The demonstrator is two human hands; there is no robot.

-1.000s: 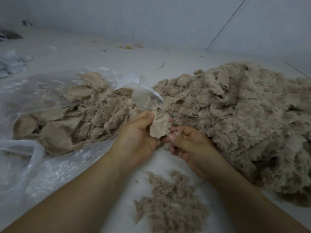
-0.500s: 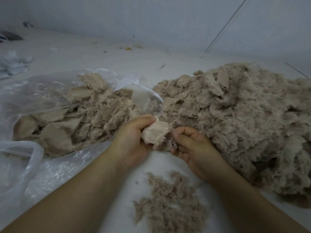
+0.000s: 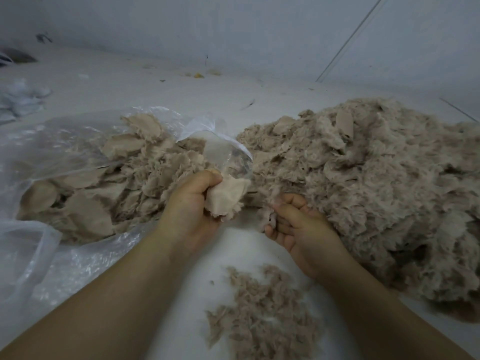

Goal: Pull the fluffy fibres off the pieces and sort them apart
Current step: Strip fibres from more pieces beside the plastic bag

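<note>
A moment ago both my hands met on one piece; now they have parted. My left hand (image 3: 193, 203) grips the piece (image 3: 226, 197), fingers curled round it, just before the bag (image 3: 78, 157). My right hand (image 3: 293, 224) pinches a torn-off tuft (image 3: 266, 216), so one pull looks done. The piece is pale beige, smooth-backed, its lower edge fringed. Loose fibres (image 3: 259, 315) lie nearer me; the big heap (image 3: 376, 190) sits right.

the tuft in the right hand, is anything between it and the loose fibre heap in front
Nothing visible. The right hand pinches the tuft above bare surface, and the loose fibre heap lies just below it, nearer the person. The left hand grips the piece off to the side.
</note>
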